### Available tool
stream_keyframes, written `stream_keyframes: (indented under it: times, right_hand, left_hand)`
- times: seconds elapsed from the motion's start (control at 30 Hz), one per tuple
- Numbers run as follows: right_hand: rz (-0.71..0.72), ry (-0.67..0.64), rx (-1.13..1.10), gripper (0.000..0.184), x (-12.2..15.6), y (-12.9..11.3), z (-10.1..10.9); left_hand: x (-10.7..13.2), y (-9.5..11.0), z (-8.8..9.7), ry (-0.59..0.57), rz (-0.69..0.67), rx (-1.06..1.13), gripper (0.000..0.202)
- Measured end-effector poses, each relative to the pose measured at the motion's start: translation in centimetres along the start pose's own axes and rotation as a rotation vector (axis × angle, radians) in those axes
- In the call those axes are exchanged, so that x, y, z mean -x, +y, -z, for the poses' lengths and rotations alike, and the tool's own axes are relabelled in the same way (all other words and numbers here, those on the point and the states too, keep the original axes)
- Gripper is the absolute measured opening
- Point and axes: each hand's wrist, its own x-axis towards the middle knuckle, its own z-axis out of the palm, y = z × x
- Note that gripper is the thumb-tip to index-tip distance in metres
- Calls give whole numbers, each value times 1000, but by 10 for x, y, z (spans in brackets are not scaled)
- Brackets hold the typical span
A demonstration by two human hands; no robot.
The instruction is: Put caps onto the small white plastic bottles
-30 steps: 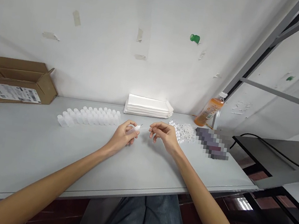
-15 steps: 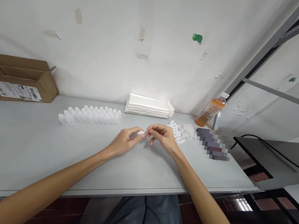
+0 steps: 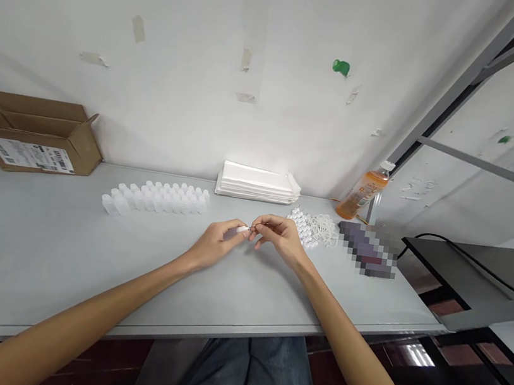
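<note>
Above the middle of the grey table [image 3: 38,251], my left hand [image 3: 216,244] is closed round a small clear plastic bottle [image 3: 241,230] whose tip points right. My right hand [image 3: 279,237] pinches at that tip, fingers pressed together; what it holds there is too small to make out. The two hands touch at the bottle's tip. A row of several like bottles [image 3: 155,198] stands to the left behind the hands. A heap of small white caps and rings [image 3: 316,227] lies just right of my right hand.
A stack of white flat packs [image 3: 258,183] lies against the wall. An open cardboard box [image 3: 30,135] sits at the far left. An orange drink bottle [image 3: 362,191] leans at the back right beside a blurred dark object [image 3: 366,249]. A black surface [image 3: 470,273] adjoins on the right.
My hands have come together: a second ago they were a little apart with the bottle tip between them, now my right fingers are on the tip.
</note>
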Motion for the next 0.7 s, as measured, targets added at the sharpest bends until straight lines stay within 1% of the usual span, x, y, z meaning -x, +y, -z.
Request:
stream_keyframes:
  times: [0.33, 0.53, 0.7]
  right_hand:
    - [-6, 7, 9, 28, 0, 0, 1]
    - [-25, 24, 81, 29, -2, 4, 3]
    - [-58, 5, 75, 31, -2, 11, 4]
  left_hand:
    - [0, 0, 0, -6, 22, 1, 36]
    - [-2, -8, 1, -22, 40, -23, 39]
    - [-3, -13, 2, -33, 22, -22, 40]
